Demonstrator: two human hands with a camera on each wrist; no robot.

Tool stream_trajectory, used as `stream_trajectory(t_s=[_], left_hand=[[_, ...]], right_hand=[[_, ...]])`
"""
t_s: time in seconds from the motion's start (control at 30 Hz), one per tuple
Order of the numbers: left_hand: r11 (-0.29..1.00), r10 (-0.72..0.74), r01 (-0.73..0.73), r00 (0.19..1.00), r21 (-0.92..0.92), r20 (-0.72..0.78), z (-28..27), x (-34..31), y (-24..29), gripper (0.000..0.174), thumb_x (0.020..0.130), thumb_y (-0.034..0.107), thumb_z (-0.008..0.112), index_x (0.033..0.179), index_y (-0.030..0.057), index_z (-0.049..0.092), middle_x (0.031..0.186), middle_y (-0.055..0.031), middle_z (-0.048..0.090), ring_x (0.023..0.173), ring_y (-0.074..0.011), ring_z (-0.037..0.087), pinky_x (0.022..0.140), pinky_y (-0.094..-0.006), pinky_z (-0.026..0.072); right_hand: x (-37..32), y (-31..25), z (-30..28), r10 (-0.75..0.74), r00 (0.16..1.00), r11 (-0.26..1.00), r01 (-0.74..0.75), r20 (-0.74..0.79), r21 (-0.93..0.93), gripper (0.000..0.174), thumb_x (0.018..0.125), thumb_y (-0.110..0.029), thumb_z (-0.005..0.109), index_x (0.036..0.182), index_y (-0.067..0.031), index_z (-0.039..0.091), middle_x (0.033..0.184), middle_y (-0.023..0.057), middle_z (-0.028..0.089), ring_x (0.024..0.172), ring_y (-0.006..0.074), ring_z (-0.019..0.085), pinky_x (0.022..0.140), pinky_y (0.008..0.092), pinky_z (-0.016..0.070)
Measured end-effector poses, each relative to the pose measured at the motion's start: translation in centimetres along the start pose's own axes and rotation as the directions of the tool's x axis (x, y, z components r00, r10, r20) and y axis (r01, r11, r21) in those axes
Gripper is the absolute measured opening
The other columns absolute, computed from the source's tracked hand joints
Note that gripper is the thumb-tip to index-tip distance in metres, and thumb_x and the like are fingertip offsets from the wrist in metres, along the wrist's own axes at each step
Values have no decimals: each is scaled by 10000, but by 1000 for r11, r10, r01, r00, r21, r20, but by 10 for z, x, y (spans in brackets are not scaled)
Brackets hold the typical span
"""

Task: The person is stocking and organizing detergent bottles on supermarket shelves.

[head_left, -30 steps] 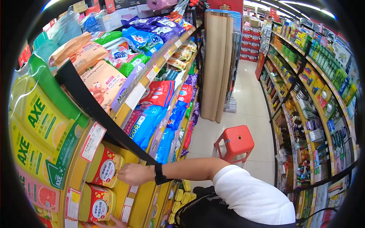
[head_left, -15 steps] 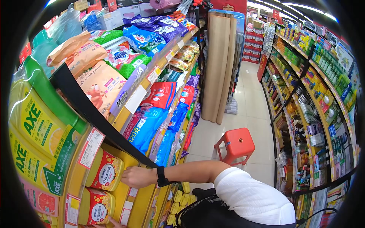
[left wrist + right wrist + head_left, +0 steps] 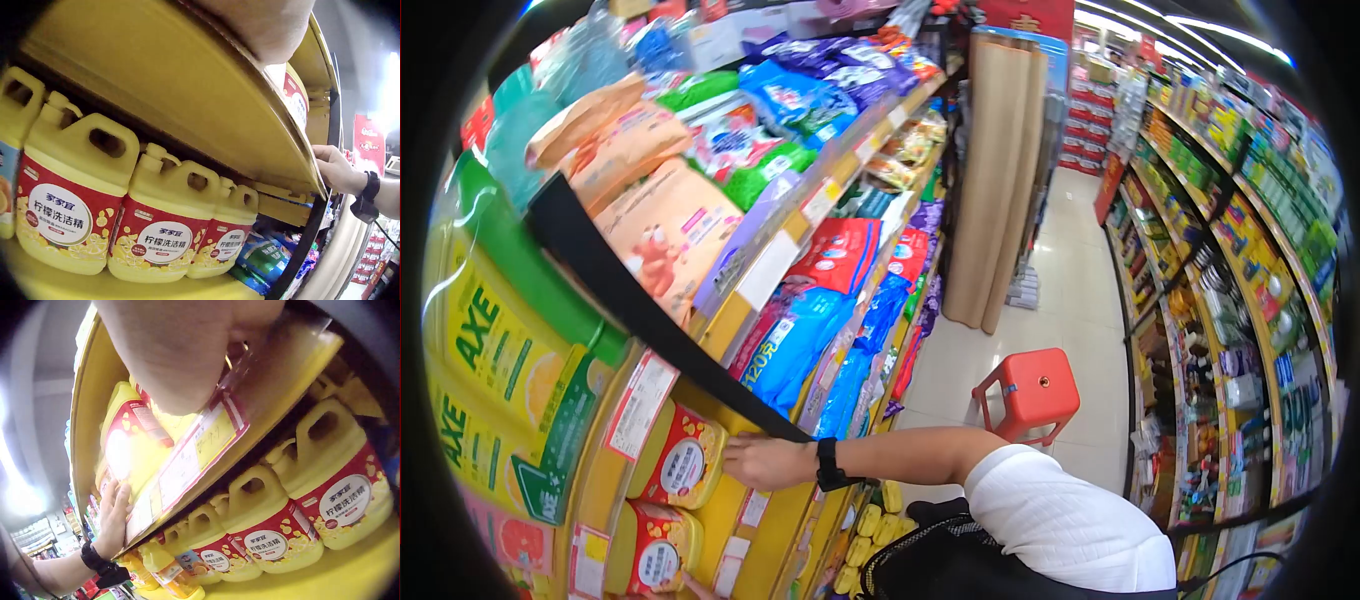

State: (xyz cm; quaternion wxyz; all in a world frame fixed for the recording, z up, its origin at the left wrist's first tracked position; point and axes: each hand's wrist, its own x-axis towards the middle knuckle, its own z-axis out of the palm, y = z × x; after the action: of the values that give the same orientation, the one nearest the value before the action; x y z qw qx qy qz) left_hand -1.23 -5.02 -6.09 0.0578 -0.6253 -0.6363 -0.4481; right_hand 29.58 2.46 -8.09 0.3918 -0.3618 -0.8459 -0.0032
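Two yellow jugs with red labels stand side by side on the yellow shelf [image 3: 772,520]. My right hand [image 3: 770,462], with a black wristband, is at the side of the upper jug [image 3: 684,462], fingertips right by its edge. Low in the head view my left hand [image 3: 692,588] touches the front of the lower jug [image 3: 662,556]. In the right wrist view the left hand's fingers [image 3: 114,509] lie extended against the jug's side. The left wrist view shows the right hand [image 3: 339,169] at the shelf's edge, some fingers hidden behind it.
More yellow jugs [image 3: 164,242] line the shelf below. Green-and-yellow AXE packs [image 3: 495,320] are at the left, detergent bags [image 3: 665,235] beyond a black shelf upright [image 3: 660,320]. A red stool [image 3: 1040,385] stands in the aisle before rolled mats [image 3: 995,190].
The head view has shifted a little, moving the stool and mats rightward in it. My right hand has eased slightly right of the upper jug; the left hand stays at the lower jug.
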Motion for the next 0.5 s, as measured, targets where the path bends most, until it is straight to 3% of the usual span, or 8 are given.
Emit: stream_trajectory(t_s=[0.07,0.13,0.17,0.2,0.27,0.33,0.4,0.5], left_hand=[[992,-28,33,999,119,-46,24,-13,-75,767,942,297,629,1480,-83,234,1476,-310,346,1366,-397,375,1127,-432,311],[982,-40,42,999,184,-18,18,-19,-67,739,893,241,686,1416,-129,318,1353,-322,474,1248,-425,486,1072,-453,378],[988,-25,35,997,151,-68,19,-21,-58,700,885,246,692,1382,-124,367,1300,-310,514,1203,-425,514,1027,-454,408],[977,-1,17,997,214,-73,16,-22,-49,674,879,264,697,1356,-114,407,1257,-298,548,1176,-424,533,1002,-452,424],[967,-99,117,991,226,-89,19,-29,-47,640,890,278,677,1350,-93,433,1218,-292,572,1132,-442,550,979,-466,437],[966,-19,44,995,256,-101,20,-40,-43,639,893,276,671,1361,-85,427,1249,-291,553,1160,-443,524,992,-493,417],[923,57,-59,998,379,14,9,-54,-35,630,900,258,656,1383,-67,416,1359,-270,492,1272,-427,450,1051,-507,363],[871,123,-187,978,455,166,-8,-73,-23,627,891,197,654,1413,-37,397,1472,-235,395,1374,-423,341,1109,-520,294]], right_hand=[[-2,3,0,-31,999,999,32,-33,35,119,809,-108,545,862,-12,592,941,147,593,957,317,581,886,396,461],[-4,9,1,-52,994,997,57,94,-55,118,793,-115,552,860,-33,604,923,132,589,946,300,575,884,388,458],[-5,13,0,-124,980,986,139,154,-92,118,775,-116,555,854,-48,611,902,124,590,922,285,571,870,381,460],[-6,14,-2,-162,977,977,178,136,-116,112,769,-112,554,842,-46,608,893,126,584,914,285,565,861,374,460],[-2,7,-7,-91,996,996,91,-5,24,91,752,-77,589,835,-40,588,875,124,558,913,303,552,870,392,460],[0,3,-9,-15,1000,999,16,-15,47,116,797,-72,615,899,-21,598,937,135,589,936,309,572,858,408,480],[-5,7,1,-10,999,999,12,-48,30,157,825,-73,630,968,-11,618,1021,130,626,962,302,596,838,414,491],[-2,5,1,-19,999,999,20,-35,30,174,827,-57,632,994,-11,617,960,128,631,919,304,603,792,422,483]])
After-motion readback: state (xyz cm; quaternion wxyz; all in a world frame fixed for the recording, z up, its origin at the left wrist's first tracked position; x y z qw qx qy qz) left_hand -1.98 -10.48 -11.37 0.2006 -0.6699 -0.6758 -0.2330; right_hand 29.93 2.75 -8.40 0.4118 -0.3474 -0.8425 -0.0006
